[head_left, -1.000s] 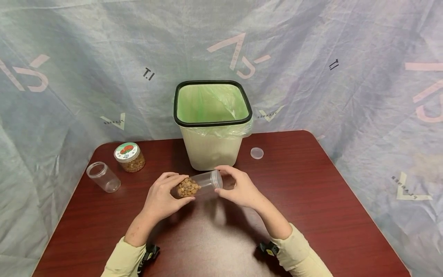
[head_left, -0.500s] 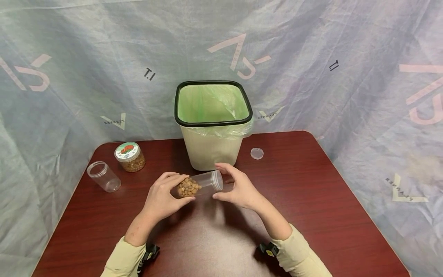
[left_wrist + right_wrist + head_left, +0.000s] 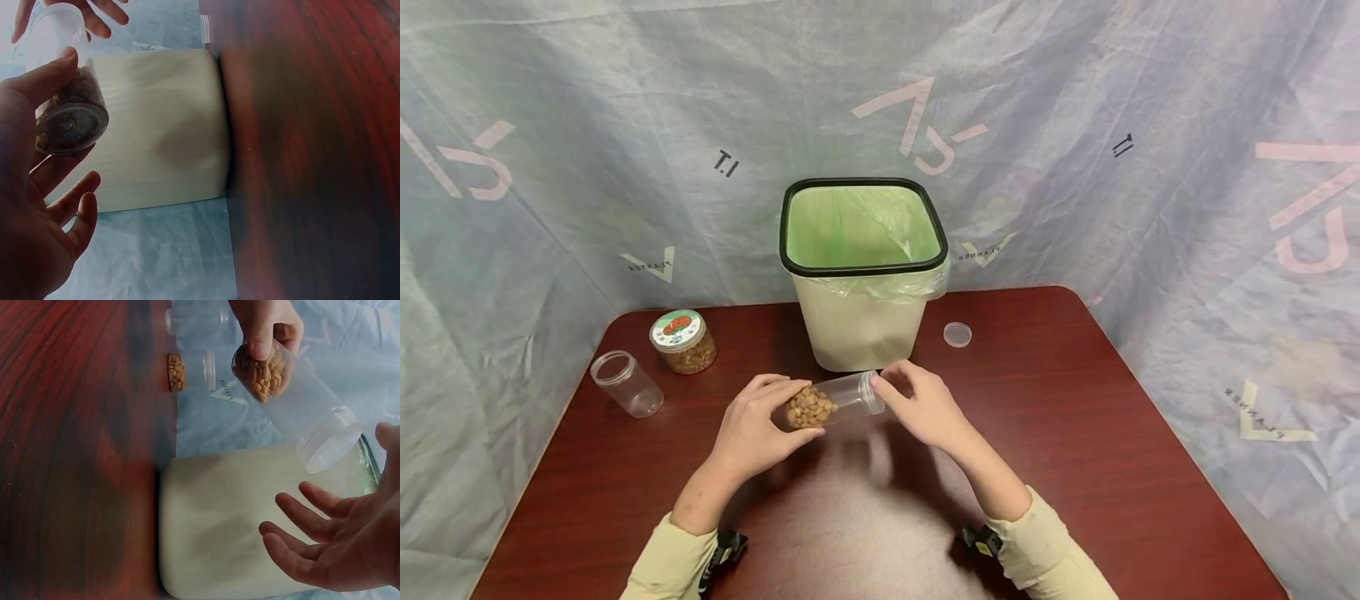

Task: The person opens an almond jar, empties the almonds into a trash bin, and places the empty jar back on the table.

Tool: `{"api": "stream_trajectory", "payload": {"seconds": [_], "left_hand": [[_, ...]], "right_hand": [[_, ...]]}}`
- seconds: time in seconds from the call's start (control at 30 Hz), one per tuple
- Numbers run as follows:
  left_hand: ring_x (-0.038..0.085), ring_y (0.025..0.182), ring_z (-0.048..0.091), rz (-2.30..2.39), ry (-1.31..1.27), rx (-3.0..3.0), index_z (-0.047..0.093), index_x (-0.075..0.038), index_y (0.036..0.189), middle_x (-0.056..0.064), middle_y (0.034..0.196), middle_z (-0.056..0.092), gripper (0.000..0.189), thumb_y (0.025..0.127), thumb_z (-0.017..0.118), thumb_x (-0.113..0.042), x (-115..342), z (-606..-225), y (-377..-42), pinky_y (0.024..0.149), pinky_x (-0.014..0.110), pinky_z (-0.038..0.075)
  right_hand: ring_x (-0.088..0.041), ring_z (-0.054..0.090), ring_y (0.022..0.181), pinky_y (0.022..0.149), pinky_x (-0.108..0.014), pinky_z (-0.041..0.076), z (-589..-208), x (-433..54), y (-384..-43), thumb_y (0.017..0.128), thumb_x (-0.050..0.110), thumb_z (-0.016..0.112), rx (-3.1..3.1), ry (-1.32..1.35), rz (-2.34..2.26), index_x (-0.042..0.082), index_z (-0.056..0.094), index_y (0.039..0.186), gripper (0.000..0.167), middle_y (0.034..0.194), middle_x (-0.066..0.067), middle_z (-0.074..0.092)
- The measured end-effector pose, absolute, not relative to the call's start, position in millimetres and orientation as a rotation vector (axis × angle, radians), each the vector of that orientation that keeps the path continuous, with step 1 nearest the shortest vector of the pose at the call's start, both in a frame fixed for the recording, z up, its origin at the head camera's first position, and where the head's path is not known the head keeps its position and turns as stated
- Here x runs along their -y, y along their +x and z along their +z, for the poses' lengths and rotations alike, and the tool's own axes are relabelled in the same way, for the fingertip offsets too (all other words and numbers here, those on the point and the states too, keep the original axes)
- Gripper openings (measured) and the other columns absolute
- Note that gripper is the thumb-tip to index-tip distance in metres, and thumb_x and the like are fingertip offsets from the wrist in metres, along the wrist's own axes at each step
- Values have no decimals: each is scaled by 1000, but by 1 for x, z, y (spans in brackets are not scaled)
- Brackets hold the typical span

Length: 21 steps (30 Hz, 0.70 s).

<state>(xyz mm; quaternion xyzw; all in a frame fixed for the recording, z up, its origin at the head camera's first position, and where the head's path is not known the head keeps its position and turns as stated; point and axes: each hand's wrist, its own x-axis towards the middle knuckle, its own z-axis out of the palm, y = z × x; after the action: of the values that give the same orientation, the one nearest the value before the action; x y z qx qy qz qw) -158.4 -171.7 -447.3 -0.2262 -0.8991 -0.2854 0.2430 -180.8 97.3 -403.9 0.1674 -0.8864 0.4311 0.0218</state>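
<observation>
My left hand grips a clear plastic jar round its base end, thumb on the near side. Brown nuts lie gathered at that end, and the jar tilts with its lidded end toward my right hand. A clear screw lid covers this end. In the head view, my right thumb overlaps the lid's edge. The right wrist view shows the right fingers spread and apart from the lid, below it. My left thumb presses along the jar's side in the left wrist view.
Behind the hands stands a pale bin with a black rim and green liner. At the left are a clear lidless jar and a squat nut jar with a printed lid. A loose clear lid lies right of the bin.
My right hand has drawn its thumb up from below the lid to overlap its edge, after parting from it half a second ago. The left hand and jar stay put.
</observation>
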Motion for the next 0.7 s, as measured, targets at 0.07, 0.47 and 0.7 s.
{"api": "stream_trajectory", "payload": {"seconds": [0.07, 0.47, 0.7], "left_hand": [[16, 106, 57, -781, -620, 2456, 72, -20, 114, -8, 106, 69, 62, 61, 90, -46, 171, -447, -159, 83, 41, 50], [15, 106, 57, -775, -635, 2458, 72, -19, 114, -8, 105, 69, 62, 61, 89, -46, 170, -448, -161, 83, 41, 50], [15, 105, 57, -778, -636, 2438, 72, -19, 113, -8, 104, 69, 62, 60, 90, -45, 171, -449, -162, 81, 40, 51]], "right_hand": [[-11, 58, 83, 75, -33, 47, -402, -97, -180, 93, 53, 56, 2785, 498, 1305, 19, 67, 99, 35, 91, 9, 65], [-12, 59, 90, 79, -36, 46, -404, -98, -180, 83, 57, 67, 2812, 502, 1292, 22, 68, 96, 37, 93, 8, 66], [-14, 62, 92, 80, -38, 50, -405, -101, -181, 81, 39, 76, 2722, 679, 1393, 20, 66, 109, 35, 101, 4, 67]]}}
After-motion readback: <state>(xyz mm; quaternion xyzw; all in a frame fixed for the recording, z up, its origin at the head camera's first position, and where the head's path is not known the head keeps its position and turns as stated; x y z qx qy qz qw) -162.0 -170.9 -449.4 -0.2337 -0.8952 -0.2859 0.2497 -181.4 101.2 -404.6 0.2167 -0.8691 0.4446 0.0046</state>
